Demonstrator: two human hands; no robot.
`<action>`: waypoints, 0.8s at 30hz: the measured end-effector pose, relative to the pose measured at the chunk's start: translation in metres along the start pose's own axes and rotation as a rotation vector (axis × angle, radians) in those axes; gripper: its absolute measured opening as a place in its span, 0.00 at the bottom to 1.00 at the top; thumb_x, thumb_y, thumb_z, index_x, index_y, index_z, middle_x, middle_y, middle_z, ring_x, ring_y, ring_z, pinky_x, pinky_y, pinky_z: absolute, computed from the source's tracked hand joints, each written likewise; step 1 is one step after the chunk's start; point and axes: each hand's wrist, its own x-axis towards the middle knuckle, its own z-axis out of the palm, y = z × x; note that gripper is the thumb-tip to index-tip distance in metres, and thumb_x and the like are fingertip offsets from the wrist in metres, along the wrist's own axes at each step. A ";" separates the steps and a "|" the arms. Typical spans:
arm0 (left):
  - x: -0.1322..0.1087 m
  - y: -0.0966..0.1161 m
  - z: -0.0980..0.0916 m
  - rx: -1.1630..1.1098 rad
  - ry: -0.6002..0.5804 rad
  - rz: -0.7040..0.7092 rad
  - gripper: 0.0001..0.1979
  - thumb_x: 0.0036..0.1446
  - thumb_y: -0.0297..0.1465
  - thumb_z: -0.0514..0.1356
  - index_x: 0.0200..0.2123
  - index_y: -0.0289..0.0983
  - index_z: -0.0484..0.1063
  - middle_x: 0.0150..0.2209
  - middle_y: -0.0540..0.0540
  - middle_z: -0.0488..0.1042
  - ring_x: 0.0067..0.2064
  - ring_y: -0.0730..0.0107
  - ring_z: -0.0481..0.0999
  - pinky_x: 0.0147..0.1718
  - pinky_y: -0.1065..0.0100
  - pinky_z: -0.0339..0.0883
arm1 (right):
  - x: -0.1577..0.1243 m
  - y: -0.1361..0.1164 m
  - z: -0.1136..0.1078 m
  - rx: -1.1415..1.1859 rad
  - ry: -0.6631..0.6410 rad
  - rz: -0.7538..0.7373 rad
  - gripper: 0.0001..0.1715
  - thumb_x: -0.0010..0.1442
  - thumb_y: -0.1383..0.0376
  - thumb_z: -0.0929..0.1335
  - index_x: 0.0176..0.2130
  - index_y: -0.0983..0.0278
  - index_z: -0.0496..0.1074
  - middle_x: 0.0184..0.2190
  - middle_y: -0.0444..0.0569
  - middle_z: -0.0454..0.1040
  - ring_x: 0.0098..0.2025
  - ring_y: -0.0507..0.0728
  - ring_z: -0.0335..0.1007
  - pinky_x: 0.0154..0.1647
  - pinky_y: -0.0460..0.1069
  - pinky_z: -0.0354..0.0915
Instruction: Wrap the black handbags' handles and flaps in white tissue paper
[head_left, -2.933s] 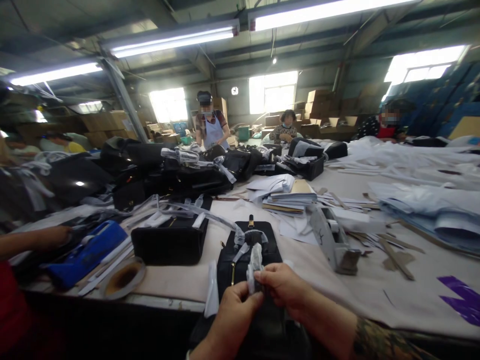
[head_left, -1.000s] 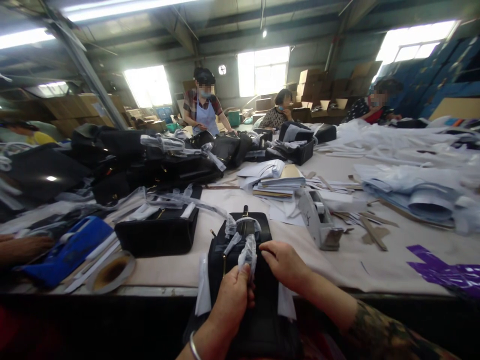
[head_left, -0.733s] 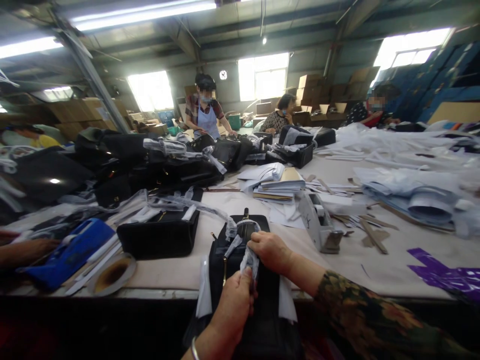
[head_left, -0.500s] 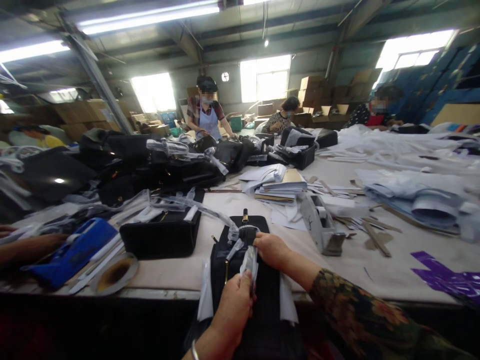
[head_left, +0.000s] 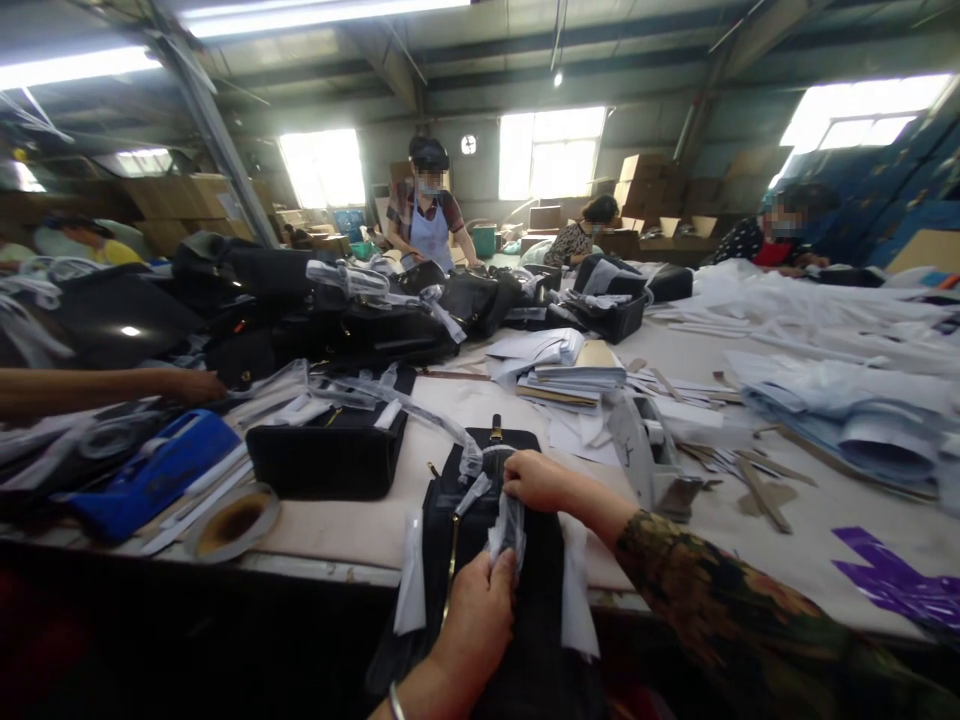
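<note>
A black bag with a gold zipper lies against the table's front edge, its lower part hanging toward me. Clear plastic covers a strap on its upper middle. My left hand is closed on the lower end of this plastic-wrapped strap, thumb on top. Higher up, my right hand pinches the same strap close to the bag's dark handle. White padding sheets stick out at both sides of the bag. My fingertips partly hide what they grip.
Left of the bag are another black bag, a tape roll and a blue tape dispenser. A co-worker's hand reaches in there. To the right stand a grey dispenser and stacked papers. Black bags pile up behind.
The view has shifted slightly, so the scene sits further right. Both my hands keep hold of the strap. At left, the co-worker's hand has moved up and away from the blue dispenser.
</note>
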 end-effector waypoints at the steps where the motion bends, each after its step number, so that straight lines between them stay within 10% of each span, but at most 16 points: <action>1: -0.001 0.001 0.000 -0.028 -0.005 -0.016 0.25 0.58 0.55 0.52 0.28 0.38 0.66 0.20 0.52 0.64 0.18 0.73 0.62 0.16 0.71 0.53 | -0.001 -0.001 0.003 -0.026 0.030 0.005 0.07 0.59 0.66 0.68 0.35 0.65 0.78 0.39 0.53 0.78 0.39 0.58 0.74 0.36 0.48 0.63; 10: -0.009 0.001 -0.003 -0.202 -0.061 -0.026 0.29 0.54 0.60 0.53 0.29 0.37 0.65 0.21 0.53 0.64 0.17 0.77 0.60 0.15 0.73 0.53 | -0.017 0.026 0.012 -0.212 0.177 0.157 0.12 0.67 0.68 0.62 0.39 0.68 0.74 0.43 0.58 0.73 0.43 0.58 0.72 0.43 0.49 0.63; 18: -0.002 -0.004 -0.003 -0.328 -0.110 -0.115 0.28 0.53 0.59 0.54 0.30 0.37 0.63 0.21 0.54 0.63 0.18 0.80 0.55 0.16 0.74 0.53 | -0.052 0.012 0.007 -0.358 0.202 -0.495 0.19 0.65 0.68 0.63 0.55 0.61 0.69 0.38 0.50 0.72 0.37 0.56 0.67 0.38 0.50 0.58; 24: -0.006 0.001 -0.008 -0.385 -0.141 -0.102 0.29 0.52 0.60 0.55 0.30 0.37 0.63 0.21 0.54 0.62 0.19 0.80 0.56 0.16 0.76 0.50 | -0.033 0.007 0.031 -0.432 0.202 -0.498 0.08 0.63 0.68 0.64 0.40 0.65 0.72 0.34 0.51 0.73 0.35 0.58 0.68 0.35 0.51 0.59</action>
